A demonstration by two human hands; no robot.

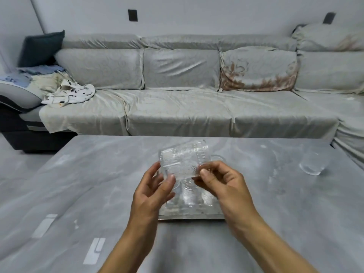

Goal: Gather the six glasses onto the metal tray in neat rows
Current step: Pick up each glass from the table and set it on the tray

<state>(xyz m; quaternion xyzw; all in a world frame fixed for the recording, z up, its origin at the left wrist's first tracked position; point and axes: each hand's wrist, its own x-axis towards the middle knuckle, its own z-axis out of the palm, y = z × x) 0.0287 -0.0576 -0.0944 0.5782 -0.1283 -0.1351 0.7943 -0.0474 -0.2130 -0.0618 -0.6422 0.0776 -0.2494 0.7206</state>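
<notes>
Both hands hold a clear, ribbed glass mug (pixel 183 159) tilted on its side above the tray. My left hand (pixel 155 188) grips its lower left rim and my right hand (pixel 220 180) pinches its right side near the handle. Below them the metal tray (pixel 193 215) lies on the grey table, with clear glasses (pixel 189 194) standing on it, partly hidden by my hands. Another clear glass (pixel 313 164) stands alone at the table's far right.
The grey marbled table (pixel 78 184) fills the foreground. A long covered sofa (pixel 177 107) runs behind it, with crumpled clothes (pixel 67 93) at its left end. The table's right edge is close to the lone glass.
</notes>
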